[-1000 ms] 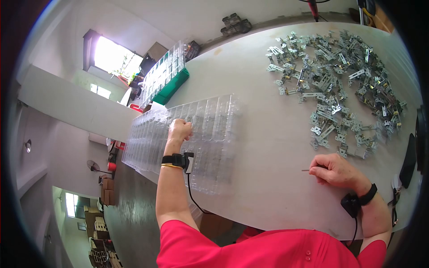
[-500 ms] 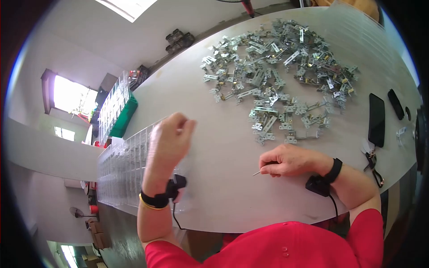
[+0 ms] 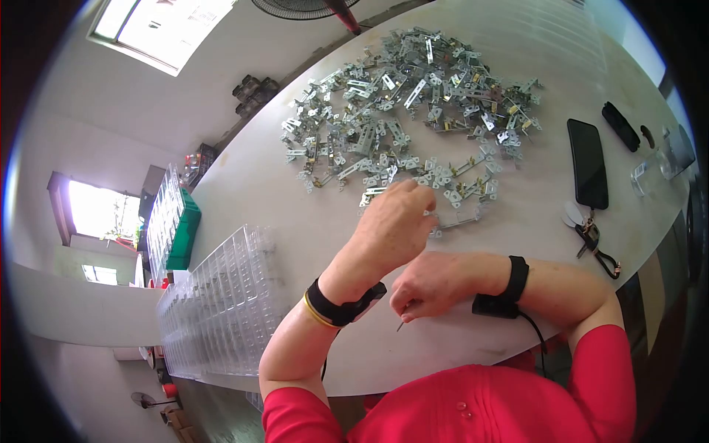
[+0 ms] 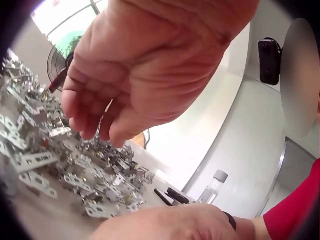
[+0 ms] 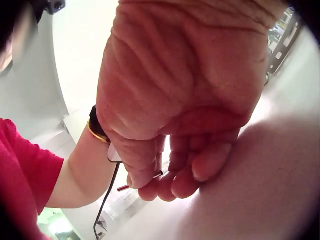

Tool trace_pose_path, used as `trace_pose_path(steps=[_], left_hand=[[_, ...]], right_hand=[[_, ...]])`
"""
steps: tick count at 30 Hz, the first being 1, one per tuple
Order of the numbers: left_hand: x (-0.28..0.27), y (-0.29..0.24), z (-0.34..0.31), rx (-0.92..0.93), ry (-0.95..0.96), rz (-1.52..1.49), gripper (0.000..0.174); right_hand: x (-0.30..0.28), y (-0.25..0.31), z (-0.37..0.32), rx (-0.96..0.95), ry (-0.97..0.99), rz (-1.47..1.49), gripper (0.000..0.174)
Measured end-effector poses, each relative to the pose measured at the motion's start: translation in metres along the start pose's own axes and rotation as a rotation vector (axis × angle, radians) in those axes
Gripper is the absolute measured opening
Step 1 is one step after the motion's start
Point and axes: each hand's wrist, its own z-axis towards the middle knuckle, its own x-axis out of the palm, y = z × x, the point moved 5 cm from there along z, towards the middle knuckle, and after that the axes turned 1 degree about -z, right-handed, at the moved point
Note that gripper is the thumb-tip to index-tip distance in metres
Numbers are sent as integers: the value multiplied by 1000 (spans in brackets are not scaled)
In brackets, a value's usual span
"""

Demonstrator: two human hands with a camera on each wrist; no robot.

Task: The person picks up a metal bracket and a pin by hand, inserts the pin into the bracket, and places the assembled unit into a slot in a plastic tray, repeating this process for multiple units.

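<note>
My left hand [image 3: 395, 221] hangs over the near edge of the pile of small metal brackets [image 3: 362, 140]. In the left wrist view, the left fingers [image 4: 87, 112] droop loosely bent above the brackets [image 4: 82, 175], with no part seen between them. Just below and to the right, my right hand [image 3: 436, 284] is low over the table. It pinches a thin metal rod [image 5: 123, 188] between thumb and fingertips; one end of the rod sticks out past the fingers, and its middle is hidden by them.
A clear plastic compartment tray [image 3: 221, 310] lies at the left, with a green box [image 3: 185, 232] behind it. At the right are a phone [image 3: 588, 162], keys [image 3: 588, 235], a black case [image 3: 620, 127] and a clear bottle [image 3: 653, 171].
My left hand has left the clear tray and crossed right to the brackets. The right hand still holds the rod, tipped more downward. The head view has turned right.
</note>
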Motion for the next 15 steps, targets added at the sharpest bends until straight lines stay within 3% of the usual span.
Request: trace_pose_path(steps=[1,2,8,15], left_hand=[[6,-3,1,71,45,73,20],[11,-4,3,29,131,125,23],[24,-8,4,106,136,185,28],[42,-15,16,182,112,208,24]], right_hand=[[1,0,1,-47,-25,-26,14],[1,1,0,-46,-29,-24,14],[2,2,-1,-75,-80,15,17],[1,6,-3,22,34,96,19]])
